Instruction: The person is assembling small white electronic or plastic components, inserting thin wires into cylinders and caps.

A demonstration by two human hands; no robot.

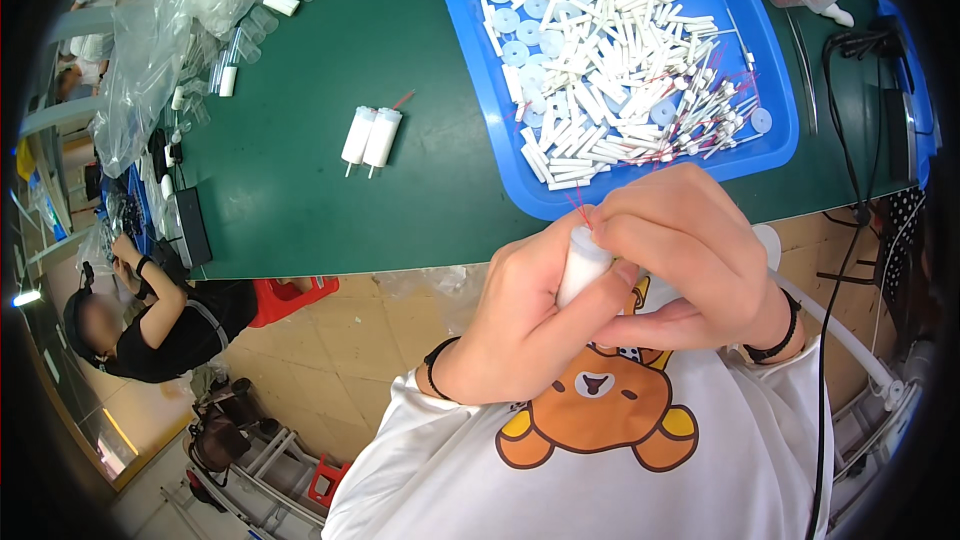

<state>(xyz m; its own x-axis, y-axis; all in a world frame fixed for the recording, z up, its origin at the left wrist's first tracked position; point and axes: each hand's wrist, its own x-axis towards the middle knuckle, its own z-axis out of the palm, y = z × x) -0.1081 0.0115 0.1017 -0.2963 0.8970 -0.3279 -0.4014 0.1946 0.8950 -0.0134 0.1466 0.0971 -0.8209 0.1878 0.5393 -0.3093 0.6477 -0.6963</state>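
In front of my chest, my left hand (525,305) is closed around a white cylinder (583,265), its thumb lying along the side. Thin red wires (580,202) stick out from the cylinder's top end. My right hand (690,250) is closed too, its fingertips pinched together at that same end beside the wires. Whatever lies between those fingertips is hidden. Two similar white cylinders (380,138) lie side by side on the green table (300,200), thin stems at their near ends and a red wire at one far end.
Beyond my hands, a blue tray (520,195) holds many small white tubes, pale translucent discs and red-wired pieces. Clear plastic bags (160,50) and clear tubes line the table's left side. At right are tweezers (802,70) and a black cable (835,120). Another person (180,330) works at left.
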